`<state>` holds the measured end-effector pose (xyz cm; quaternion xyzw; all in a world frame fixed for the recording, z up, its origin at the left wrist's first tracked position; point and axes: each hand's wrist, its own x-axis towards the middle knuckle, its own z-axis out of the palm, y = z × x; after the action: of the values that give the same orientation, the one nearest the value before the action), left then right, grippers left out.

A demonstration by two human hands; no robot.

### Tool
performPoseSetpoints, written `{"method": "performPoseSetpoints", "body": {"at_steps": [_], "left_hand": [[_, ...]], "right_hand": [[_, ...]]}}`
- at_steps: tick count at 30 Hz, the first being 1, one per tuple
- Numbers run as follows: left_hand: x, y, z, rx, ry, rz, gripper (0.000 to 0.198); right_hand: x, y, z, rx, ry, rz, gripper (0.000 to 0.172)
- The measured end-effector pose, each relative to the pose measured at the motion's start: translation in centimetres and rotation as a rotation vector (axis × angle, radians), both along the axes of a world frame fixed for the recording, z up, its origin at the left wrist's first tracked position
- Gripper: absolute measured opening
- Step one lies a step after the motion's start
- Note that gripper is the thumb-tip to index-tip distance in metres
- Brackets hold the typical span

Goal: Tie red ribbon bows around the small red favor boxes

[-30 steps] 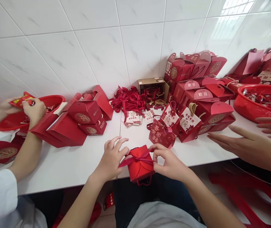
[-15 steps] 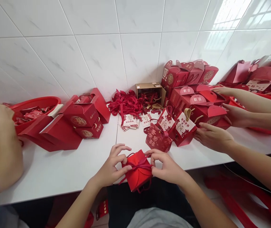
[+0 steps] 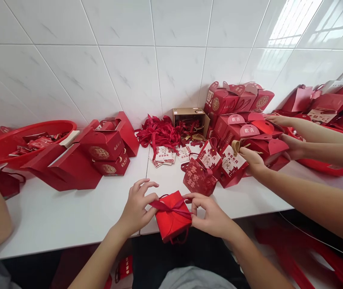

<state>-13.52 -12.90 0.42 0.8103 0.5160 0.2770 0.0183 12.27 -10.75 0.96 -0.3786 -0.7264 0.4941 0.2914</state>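
A small bright red gift box [image 3: 171,230] sits in front of me at the table's front edge, its folded flaps facing up. A dark red ribbon [image 3: 173,209] crosses its top, gathered in the middle. My left hand [image 3: 139,206] pinches the ribbon at the box's left side between thumb and forefinger, the other fingers raised. On the right side my right hand [image 3: 209,212] has thumb and forefinger closed on the ribbon, near the box's corner. A thin cord loop [image 3: 181,237] hangs at the box's front. Just beyond stands a patterned red box [image 3: 199,178].
Red ribbons [image 3: 159,132] lie heaped by the wall beside an open cardboard box [image 3: 191,114] and printed cards [image 3: 163,154]. Stacked gift boxes [image 3: 228,100] stand at right, where co-workers' hands [image 3: 252,160] reach in. At left are red bags [image 3: 75,168] and a red basin [image 3: 29,148].
My left hand has drawn slightly left with the ribbon, now stretched flatter across the box. A co-worker's hand on the right has moved up and left to the boxes; the left co-worker's arm has withdrawn leftward.
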Motion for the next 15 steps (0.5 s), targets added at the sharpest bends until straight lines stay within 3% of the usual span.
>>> {"method": "performPoseSetpoints", "body": {"at_steps": [7, 9, 13, 15], "left_hand": [[0.7, -1.1, -0.7, -0.146, -0.249, 0.041, 0.013], [1.0, -1.5, -1.0, -0.169, -0.330, 0.058, 0.006], [2.0, -3.0, -2.5, -0.072, -0.593, 0.148, 0.029], [2.8, -4.0, -3.7, -0.006, -0.769, 0.209, 0.026]], "right_hand": [[0.3, -0.1, 0.0, -0.034, -0.022, -0.006, 0.014], [0.3, -0.2, -0.1, -0.017, -0.009, -0.028, 0.012], [0.2, -0.4, -0.7, 0.001, 0.017, -0.060, 0.010], [0.2, -0.7, -1.2, -0.020, 0.058, -0.075, 0.006]]}}
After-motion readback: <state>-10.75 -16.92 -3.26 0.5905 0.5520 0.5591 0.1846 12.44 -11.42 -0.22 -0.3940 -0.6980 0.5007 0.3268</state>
